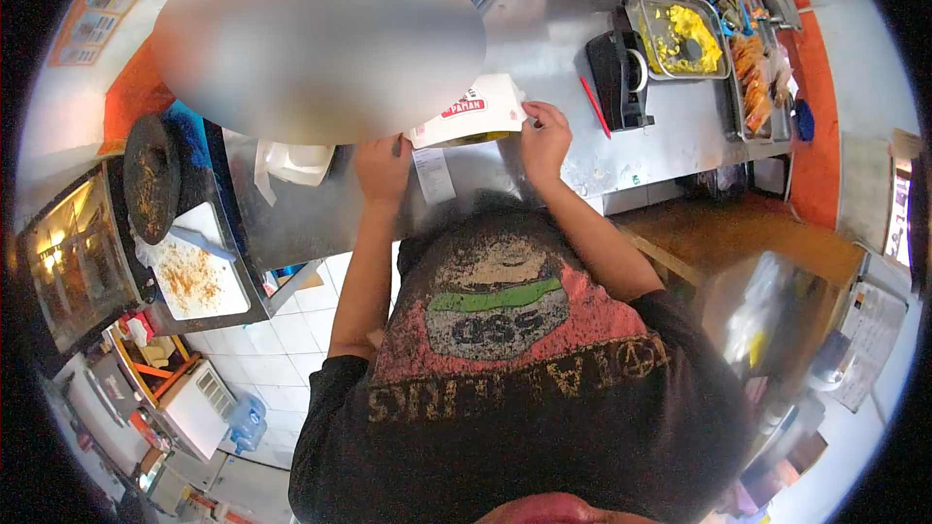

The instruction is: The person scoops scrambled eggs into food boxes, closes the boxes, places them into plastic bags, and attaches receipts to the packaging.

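Observation:
A white paper food box (497, 102) with a red printed label is held over the metal counter, in front of my body. My right hand (547, 141) pinches its right edge between thumb and fingers. At the box's near left corner is my left hand (382, 170), closed against it; a blurred patch covers part of its fingers. Something yellowish shows under the box's near edge, too little to name. Below the box, between my forearms, a printed paper slip (434, 176) lies on the counter. To the left sits another white paper box (296, 163), partly covered by the blur.
Right on the counter (573, 58) are a red pen (594, 107), a black tape dispenser (617, 78), a glass tray (720, 66) of yellow food and a tray of packed food (752, 78). Left are a dark round pan (151, 180) and a crumb-covered cutting board (228, 303).

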A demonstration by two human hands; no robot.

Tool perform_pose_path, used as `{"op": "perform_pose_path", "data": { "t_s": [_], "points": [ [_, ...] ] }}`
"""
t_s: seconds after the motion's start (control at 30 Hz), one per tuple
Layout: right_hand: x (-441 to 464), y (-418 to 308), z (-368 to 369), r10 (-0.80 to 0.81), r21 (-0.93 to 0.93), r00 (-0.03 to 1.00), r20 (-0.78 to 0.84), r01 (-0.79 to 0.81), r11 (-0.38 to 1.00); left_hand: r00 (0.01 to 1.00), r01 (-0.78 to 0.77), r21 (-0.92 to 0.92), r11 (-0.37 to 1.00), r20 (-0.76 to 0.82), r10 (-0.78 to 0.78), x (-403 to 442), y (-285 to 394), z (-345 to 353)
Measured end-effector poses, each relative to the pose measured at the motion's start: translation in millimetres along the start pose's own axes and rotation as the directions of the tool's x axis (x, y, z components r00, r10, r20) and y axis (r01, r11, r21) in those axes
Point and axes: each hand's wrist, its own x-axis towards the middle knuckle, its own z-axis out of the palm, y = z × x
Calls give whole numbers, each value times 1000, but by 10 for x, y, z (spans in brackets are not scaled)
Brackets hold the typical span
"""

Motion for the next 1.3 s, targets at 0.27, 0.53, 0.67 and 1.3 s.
{"op": "perform_pose_path", "data": {
  "t_s": [0.27,0.53,0.67,1.3],
  "points": [
    [149,-110,143,181,148,944,275,-228,962,816,554,-477,682,147,-560,-31,93,421],
    [214,-3,38,188,177,874,448,-293,940,854,520,-375,767,214,-474,-41,164,56],
    [83,16,1,58,216,913,405,-157,964,934,329,-589,739,85,-347,-147,77,245],
    [46,169,-224,-161,245,787,596,12,969,931,206,-352,913,358,-72,-214,-94,24]
  ]
}}
